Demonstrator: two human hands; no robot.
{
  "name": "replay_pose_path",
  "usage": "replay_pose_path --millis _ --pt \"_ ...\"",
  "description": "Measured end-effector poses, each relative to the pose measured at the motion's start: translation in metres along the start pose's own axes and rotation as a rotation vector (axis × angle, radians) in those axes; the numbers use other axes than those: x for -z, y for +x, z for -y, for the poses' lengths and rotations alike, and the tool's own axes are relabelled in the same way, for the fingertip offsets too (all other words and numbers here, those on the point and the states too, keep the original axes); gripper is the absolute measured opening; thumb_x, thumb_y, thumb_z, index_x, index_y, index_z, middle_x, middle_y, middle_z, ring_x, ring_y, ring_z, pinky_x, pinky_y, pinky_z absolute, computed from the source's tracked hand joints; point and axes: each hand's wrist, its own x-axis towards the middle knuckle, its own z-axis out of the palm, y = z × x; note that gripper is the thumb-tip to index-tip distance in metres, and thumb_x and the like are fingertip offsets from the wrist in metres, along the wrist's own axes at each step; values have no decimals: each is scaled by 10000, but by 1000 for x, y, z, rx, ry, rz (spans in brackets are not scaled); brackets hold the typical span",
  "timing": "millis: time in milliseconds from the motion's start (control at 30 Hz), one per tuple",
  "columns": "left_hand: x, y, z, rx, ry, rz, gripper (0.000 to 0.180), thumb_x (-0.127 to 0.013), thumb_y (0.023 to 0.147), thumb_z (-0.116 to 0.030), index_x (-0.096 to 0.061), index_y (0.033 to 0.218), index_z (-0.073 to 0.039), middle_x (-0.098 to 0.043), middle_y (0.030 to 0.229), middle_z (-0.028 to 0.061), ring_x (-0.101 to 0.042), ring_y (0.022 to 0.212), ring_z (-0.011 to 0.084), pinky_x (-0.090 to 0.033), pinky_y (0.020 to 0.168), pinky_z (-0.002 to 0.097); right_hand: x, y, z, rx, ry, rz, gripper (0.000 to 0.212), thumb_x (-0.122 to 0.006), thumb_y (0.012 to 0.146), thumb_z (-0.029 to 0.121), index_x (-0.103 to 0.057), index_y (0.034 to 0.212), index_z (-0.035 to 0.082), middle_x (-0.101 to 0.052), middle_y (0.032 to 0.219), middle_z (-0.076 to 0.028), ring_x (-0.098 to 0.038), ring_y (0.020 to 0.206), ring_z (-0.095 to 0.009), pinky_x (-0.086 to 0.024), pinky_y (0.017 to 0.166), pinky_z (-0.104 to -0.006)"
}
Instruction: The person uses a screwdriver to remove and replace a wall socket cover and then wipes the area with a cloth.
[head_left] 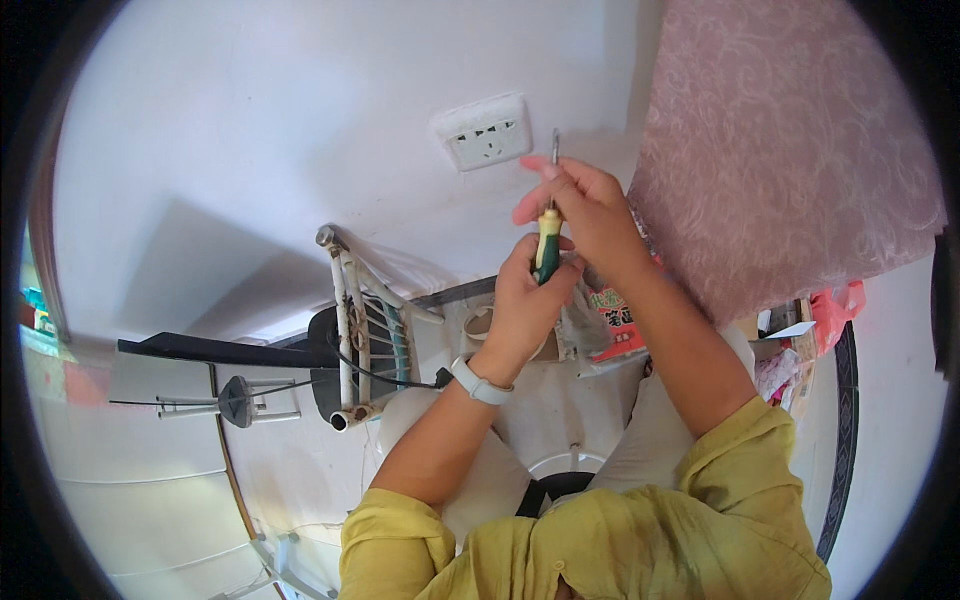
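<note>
A screwdriver (547, 246) with a yellow and green handle points up toward the wall, its thin metal shaft raised. My left hand (528, 290), with a pale band on its wrist, is closed round the lower handle. Higher up, my right hand (592, 205) has its fingers round the shaft, just above the handle; the tip sticks out beyond them. To the left of the tip is a white wall socket (484, 132) with several slots. The tip is apart from the socket.
A white metal frame (350, 320) with bars and a black cable stands at left. A pink patterned cloth (790, 150) hangs at right. Below my right forearm lies a red printed plastic bag (618, 330). Boxes and a red bag (838, 312) sit farther right.
</note>
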Motion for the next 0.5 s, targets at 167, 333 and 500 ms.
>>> replay_pose_path --millis 167,333,500 --pt "0 -24 11 275 -267 -14 225 -554 784 -26 -516 1006 -31 -551 781 -6 -489 630 62 -393 523 188 -13 13 -13 -59 339 -10 362 -381 951 235 -488 1169 -33 -535 672 -42 -487 548 -105 -417 528 -220" --pt "5 -14 16 299 -304 48 279 -549 755 -29 -513 1032 -46 -556 812 -15 -488 655 54 -385 525 181 -28 20 -14 -79 374 -52 388 -384 949 339 -529 1041 -9 -425 548 -17 -343 406 -73 -304 377 -220" --pt "-12 -7 29 8 -182 -48 266 -581 739 -29 -488 988 -13 -557 820 28 -531 720 119 -424 659 240 -18 24 -5 -134 391 12 429 -351 950 379 -539 979 -6 -403 504 -16 -312 367 -76 -280 351 -224"
